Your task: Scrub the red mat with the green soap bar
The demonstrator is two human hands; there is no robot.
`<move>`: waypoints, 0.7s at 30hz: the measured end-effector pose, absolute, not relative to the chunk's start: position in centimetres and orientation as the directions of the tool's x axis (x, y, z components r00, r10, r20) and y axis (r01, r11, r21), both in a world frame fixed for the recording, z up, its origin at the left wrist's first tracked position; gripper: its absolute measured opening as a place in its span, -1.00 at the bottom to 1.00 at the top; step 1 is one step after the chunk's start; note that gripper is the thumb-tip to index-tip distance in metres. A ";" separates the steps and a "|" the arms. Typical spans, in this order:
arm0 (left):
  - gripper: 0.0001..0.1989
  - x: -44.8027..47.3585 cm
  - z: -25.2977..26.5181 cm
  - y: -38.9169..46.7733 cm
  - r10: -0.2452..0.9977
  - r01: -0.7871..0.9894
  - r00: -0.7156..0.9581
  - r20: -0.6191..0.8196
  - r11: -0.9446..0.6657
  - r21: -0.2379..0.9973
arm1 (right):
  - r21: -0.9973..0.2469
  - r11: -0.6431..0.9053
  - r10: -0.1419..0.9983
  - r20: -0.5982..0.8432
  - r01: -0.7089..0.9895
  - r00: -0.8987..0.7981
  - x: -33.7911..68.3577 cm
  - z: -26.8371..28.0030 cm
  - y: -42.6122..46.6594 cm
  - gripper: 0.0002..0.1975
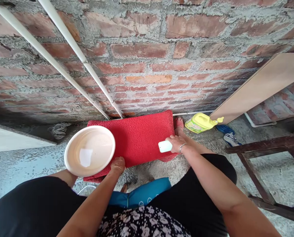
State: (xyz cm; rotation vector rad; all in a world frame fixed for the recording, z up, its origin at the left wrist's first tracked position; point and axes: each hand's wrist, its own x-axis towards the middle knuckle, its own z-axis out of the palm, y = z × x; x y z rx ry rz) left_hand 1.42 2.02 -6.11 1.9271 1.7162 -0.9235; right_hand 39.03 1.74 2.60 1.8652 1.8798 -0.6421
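A red textured cloth [142, 135] is spread over a low raised support, with its edges hanging down at the front and sides. My left hand [117, 163] is closed at the cloth's front edge, just right of a pale basin [74, 135]. Water stands in the basin, with a bright reflection on it. Over the right part of the cloth, my right hand [177, 143] grips a pale green-white block [165, 146] with rounded corners. It could be a soap bar or a brush; its underside is hidden.
A yellow detergent jug [200, 122] lies on the floor at right, near a blue and white shoe [229, 135]. A dark wooden frame [260, 171] stands further right. Behind are a brick wall [142, 51], two white pipes [85, 62] and a leaning board [257, 85]. A grey rag [59, 130] lies left.
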 end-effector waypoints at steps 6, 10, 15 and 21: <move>-0.52 1.1 -6.3 1.9 0.725 0.977 0.054 -0.686 -0.181 -0.114 | 0.135 0.019 0.807 -0.587 0.991 0.065 40.5 3.3 1.7 -0.74; -0.50 1.2 -6.7 1.8 0.726 0.973 0.054 -0.686 -0.194 -0.129 | 0.193 0.000 0.820 -0.561 0.981 0.111 41.0 4.7 2.3 -0.66; -0.49 1.6 -6.1 1.9 0.714 0.971 0.039 -0.699 -0.192 -0.142 | -0.104 0.183 0.819 -0.535 0.978 -0.210 30.9 2.5 1.1 -0.46; -0.51 1.6 -5.7 1.8 0.710 0.971 0.028 -0.704 -0.185 -0.148 | -0.113 0.251 0.790 -0.550 0.961 -0.271 29.4 1.0 0.5 -0.56</move>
